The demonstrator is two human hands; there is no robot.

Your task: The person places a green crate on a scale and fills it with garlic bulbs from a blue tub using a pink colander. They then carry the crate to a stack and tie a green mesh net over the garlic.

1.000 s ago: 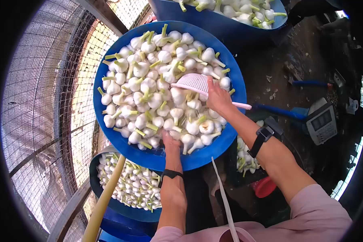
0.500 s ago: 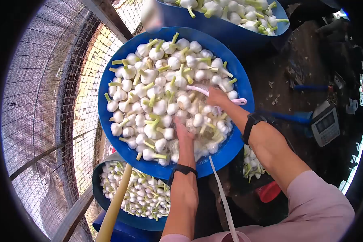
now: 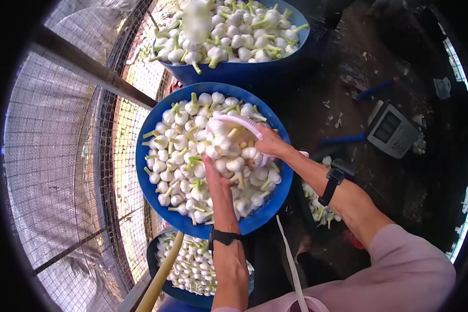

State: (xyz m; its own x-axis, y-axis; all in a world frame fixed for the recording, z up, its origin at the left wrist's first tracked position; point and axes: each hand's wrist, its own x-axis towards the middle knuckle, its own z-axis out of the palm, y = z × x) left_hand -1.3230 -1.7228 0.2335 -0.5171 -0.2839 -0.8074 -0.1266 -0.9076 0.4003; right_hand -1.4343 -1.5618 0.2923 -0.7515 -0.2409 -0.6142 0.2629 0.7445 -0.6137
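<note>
In the head view, the person's right hand (image 3: 270, 143) has its grip clamped on a pale pink plastic mesh sieve (image 3: 235, 119) at the handle side of the rim. The sieve sits in a round blue plastic tub (image 3: 265, 217), over the right-hand part of a mass of white garlic bulbs with trimmed green stems (image 3: 179, 141). A second ago the sieve is tipped, its mesh back showing; half a second ago it lies mostly sunk in the water among the bulbs. Now its curved rim stands around a heap of them.

The left hand (image 3: 218, 174) is now higher out of the water, pressed against the near-left side of that heap; its fingers are partly hidden, so one cannot tell how far its grip is closed.

The camera's view has shifted too: more of a large blue plastic tub piled with garlic (image 3: 234, 74) shows beyond, while a grey box with a dark display (image 3: 387, 130) stands off to the right.
</note>
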